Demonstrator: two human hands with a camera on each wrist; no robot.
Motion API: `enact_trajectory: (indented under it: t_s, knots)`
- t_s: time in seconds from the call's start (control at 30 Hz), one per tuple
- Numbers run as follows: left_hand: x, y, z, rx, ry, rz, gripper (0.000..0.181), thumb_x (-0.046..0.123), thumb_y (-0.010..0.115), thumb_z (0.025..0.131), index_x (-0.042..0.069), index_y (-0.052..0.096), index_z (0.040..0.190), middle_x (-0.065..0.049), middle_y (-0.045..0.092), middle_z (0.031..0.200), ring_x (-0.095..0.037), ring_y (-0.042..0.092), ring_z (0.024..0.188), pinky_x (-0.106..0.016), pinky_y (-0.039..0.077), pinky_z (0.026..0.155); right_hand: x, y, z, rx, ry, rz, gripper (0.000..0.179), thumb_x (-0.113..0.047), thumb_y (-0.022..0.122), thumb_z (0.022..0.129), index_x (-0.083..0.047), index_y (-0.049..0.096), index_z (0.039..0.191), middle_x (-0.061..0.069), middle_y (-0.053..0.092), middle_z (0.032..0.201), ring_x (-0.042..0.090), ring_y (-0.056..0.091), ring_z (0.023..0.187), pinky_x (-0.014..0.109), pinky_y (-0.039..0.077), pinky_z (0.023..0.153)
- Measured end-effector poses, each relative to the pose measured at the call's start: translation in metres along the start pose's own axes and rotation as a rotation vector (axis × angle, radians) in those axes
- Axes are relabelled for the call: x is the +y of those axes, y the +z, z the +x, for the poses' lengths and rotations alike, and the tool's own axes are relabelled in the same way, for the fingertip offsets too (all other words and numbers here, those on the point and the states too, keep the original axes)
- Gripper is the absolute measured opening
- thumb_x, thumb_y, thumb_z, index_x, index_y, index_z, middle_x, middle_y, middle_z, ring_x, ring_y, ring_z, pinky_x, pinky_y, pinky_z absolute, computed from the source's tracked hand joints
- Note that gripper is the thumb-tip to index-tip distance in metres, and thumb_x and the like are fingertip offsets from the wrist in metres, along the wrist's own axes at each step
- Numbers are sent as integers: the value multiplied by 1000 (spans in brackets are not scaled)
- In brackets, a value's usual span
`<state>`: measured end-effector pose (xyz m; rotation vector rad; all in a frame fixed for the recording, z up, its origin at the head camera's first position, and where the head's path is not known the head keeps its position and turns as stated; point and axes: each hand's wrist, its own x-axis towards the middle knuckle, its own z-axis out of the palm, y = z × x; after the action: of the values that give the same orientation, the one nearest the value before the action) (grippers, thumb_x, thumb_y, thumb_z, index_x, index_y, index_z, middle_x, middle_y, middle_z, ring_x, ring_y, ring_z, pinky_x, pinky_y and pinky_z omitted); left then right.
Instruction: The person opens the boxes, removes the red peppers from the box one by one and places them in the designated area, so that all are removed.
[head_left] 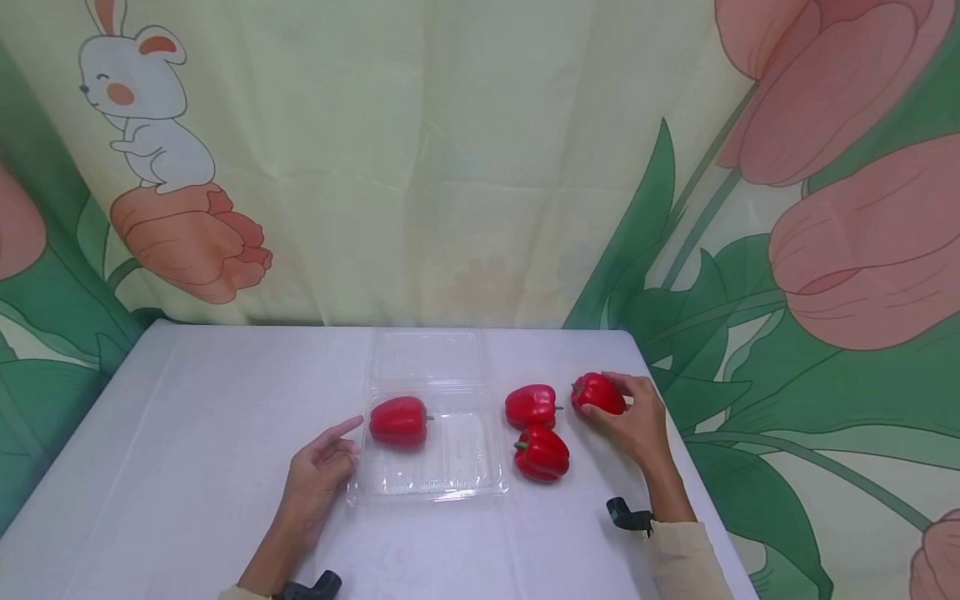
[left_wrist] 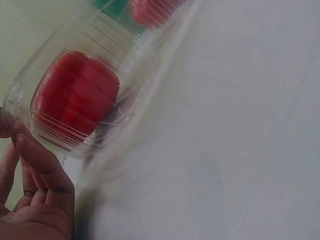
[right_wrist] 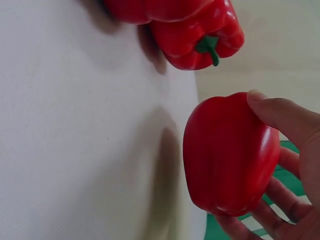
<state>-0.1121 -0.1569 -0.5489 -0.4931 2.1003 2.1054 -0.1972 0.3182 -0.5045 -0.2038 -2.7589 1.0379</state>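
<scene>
My right hand [head_left: 633, 417] holds a red bell pepper [head_left: 597, 393] at the table's right side, thumb on one side and fingers on the other. In the right wrist view the held pepper [right_wrist: 230, 155] stands apart from its shadow on the cloth. An open clear plastic container [head_left: 465, 454] lies mid-table, lid folded back. Inside its left half rests another red bell pepper [head_left: 398, 422], green stem pointing right. At the container's left edge, my left hand [head_left: 318, 475] pinches the rim between thumb and forefinger; the left wrist view shows these fingertips [left_wrist: 25, 145] against the plastic.
Two more red bell peppers, one behind [head_left: 531, 406] and one in front [head_left: 542, 454], sit close together between the container and my right hand. A white cloth covers the table [head_left: 187, 450]. Behind it hangs a printed curtain [head_left: 480, 167] with a rabbit and tulips.
</scene>
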Motion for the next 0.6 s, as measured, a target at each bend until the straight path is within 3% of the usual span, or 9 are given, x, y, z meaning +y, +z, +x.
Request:
enact_trajectory:
  t_s: [0.6]
  knots:
    - [-1,0,1,6,0,-4,55,5,62,97,26,62,148,-8,65,113,-19,63,94,-21,59,80,8,4,1,-89,43,-31,82,-25,91,82,-14,54,155,22,49,150,45,47,142,63,57,102]
